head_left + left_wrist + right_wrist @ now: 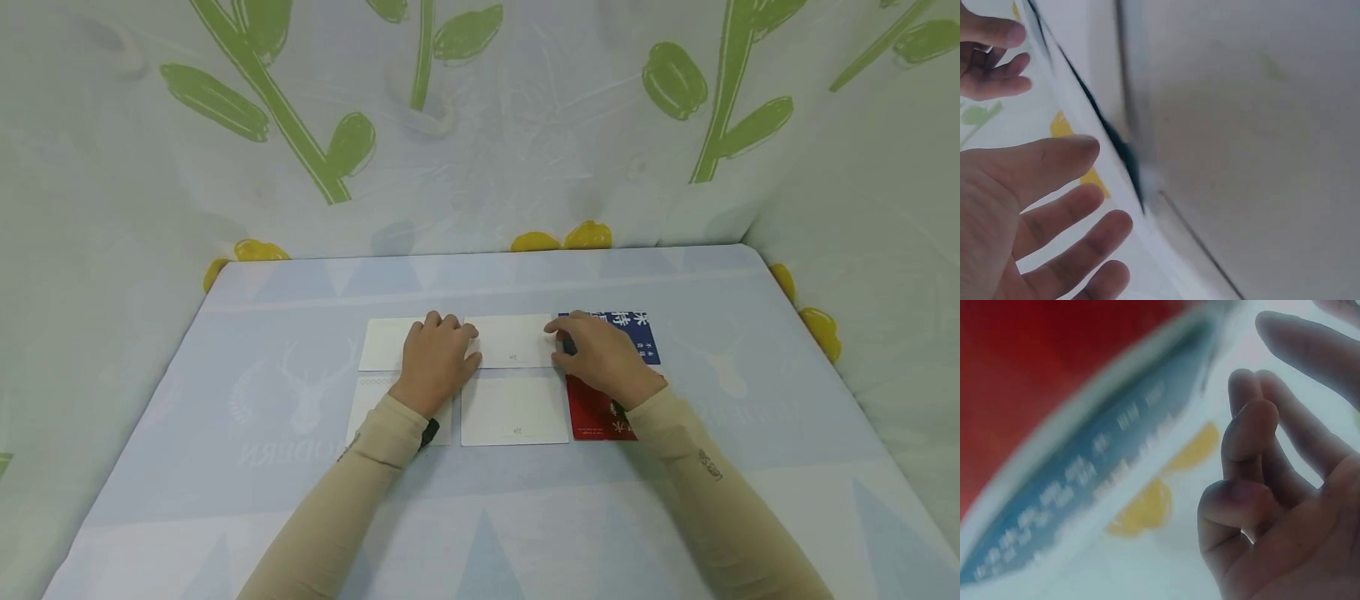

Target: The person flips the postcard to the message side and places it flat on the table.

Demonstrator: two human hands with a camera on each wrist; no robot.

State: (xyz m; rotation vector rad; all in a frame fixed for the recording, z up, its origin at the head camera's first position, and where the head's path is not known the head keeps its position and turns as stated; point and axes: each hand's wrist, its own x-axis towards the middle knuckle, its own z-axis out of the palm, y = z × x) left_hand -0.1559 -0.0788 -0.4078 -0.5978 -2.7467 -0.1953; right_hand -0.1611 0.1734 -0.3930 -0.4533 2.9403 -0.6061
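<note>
Cards lie flat in two rows of three. In the far row are a white card (384, 346), another white card (512, 343) in the middle and a blue card (645, 337) with white characters. The near row has a pale card (362, 408), a white card (514, 408) and a red card (596, 415). My left hand (437, 362) is over the far left and middle cards, fingers spread and loosely bent. My right hand (602, 354) hovers by the far middle card's right edge, partly hiding the blue and red cards. Neither hand grips anything; light contact cannot be told.
The cards lie on a table with a pale blue patterned cloth (225, 475). Behind it hangs a white curtain (525, 167) with green stems and leaves, and yellow shapes (588, 236) show along the back edge. A dark strap (429, 433) shows at my left wrist.
</note>
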